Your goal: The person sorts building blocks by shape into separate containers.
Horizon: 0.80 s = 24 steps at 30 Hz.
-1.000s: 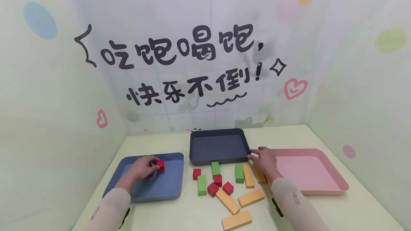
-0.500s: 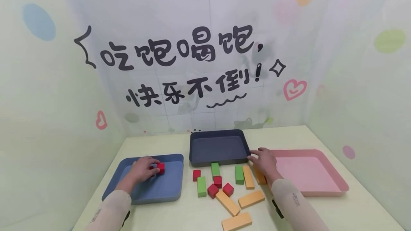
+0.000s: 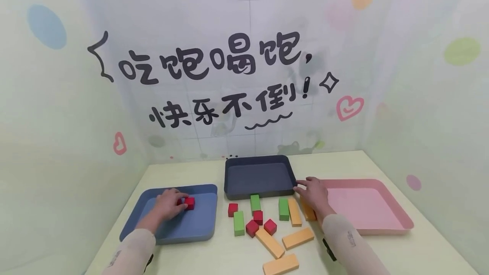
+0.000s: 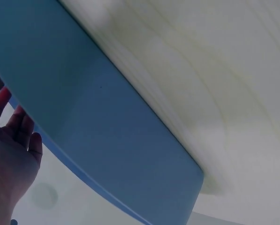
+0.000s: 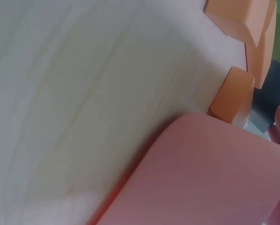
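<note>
In the head view my left hand (image 3: 170, 204) is over the blue tray (image 3: 206, 224), with thumb and index finger at either side of a red cube (image 3: 189, 203). A second red cube is mostly hidden behind those fingers. The left wrist view shows my left hand (image 4: 15, 150) beyond the tray's outer wall (image 4: 107, 126). My right hand (image 3: 315, 193) reaches over an orange block (image 3: 307, 211), fingertips right at the front right corner of the dark tray (image 3: 261, 194). It holds nothing visible.
In the middle of the table lie several red cubes (image 3: 252, 228), three green blocks (image 3: 238, 223) and several orange blocks (image 3: 298, 238). A pink tray (image 3: 366, 207) stands at the right, beside my right forearm. A printed curtain (image 3: 244, 139) hangs behind the table.
My left hand has lowered the red cube toward the blue tray's floor. The right hand has stayed at the dark tray's corner.
</note>
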{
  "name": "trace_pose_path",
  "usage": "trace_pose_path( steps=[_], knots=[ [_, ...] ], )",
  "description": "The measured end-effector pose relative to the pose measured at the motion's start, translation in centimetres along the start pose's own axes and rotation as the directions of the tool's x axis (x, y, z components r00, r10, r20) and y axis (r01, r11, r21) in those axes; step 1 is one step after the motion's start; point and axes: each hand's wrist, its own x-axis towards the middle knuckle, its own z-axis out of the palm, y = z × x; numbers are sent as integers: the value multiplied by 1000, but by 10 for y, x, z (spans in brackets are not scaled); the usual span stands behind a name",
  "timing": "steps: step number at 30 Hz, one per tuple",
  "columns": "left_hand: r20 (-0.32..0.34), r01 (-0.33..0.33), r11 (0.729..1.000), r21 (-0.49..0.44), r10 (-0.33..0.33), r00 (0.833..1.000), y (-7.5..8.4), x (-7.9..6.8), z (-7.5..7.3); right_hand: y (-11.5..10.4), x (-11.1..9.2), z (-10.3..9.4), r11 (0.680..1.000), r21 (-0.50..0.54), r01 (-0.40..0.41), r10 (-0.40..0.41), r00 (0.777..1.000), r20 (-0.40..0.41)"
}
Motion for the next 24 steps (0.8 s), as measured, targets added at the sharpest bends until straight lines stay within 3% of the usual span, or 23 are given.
trace_pose_path(
  steps=[8,12,16,20,24],
  knots=[
    [-13,10,996,-88,-11,1000,7,5,-3,-1,-2,-3,1000,2,10,-10,1000,-4],
    [-16,-15,990,-141,13,1000,14,6,-3,0,-3,-4,1000,-8,0,0,1000,5],
    [-64,-54,977,-205,42,997,24,5,-4,1,-2,-1,1000,-19,-4,4,1000,0],
    [-95,-78,953,-294,52,994,39,6,-7,-1,0,1,1000,-12,9,-9,1000,11],
    [-73,-71,918,-391,46,996,65,12,-8,-1,0,-2,1000,-8,14,-15,1000,-6]
  ],
)
